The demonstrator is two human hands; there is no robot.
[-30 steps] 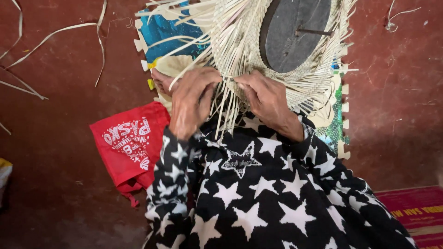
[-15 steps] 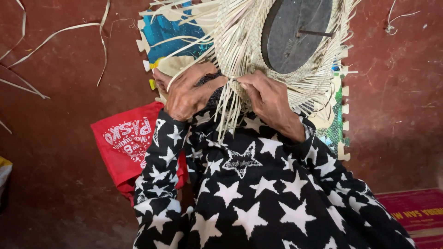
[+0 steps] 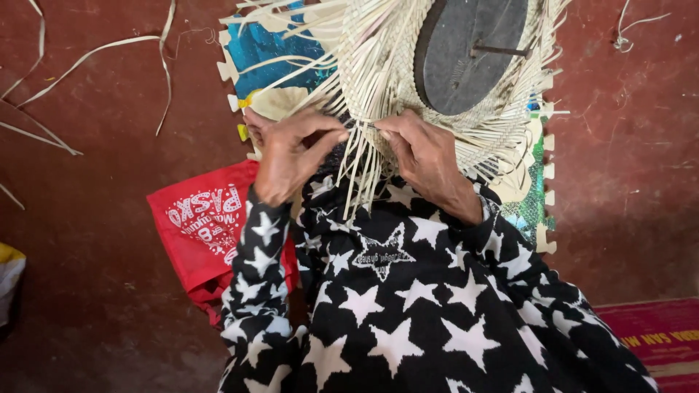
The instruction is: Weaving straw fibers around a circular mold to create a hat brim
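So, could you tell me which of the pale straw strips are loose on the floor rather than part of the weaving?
The long curved strips at upper left lie alone on the red floor, apart from both hands; the others fan out from the woven straw piece.

Floor clutter around the work

A red printed bag [image 3: 200,229] lies on the reddish floor [image 3: 95,306], loose pale strips [image 3: 109,54] scattered nearby; a colourful foam mat [image 3: 266,47] sits beneath, a maroon mat [image 3: 659,335] at right.
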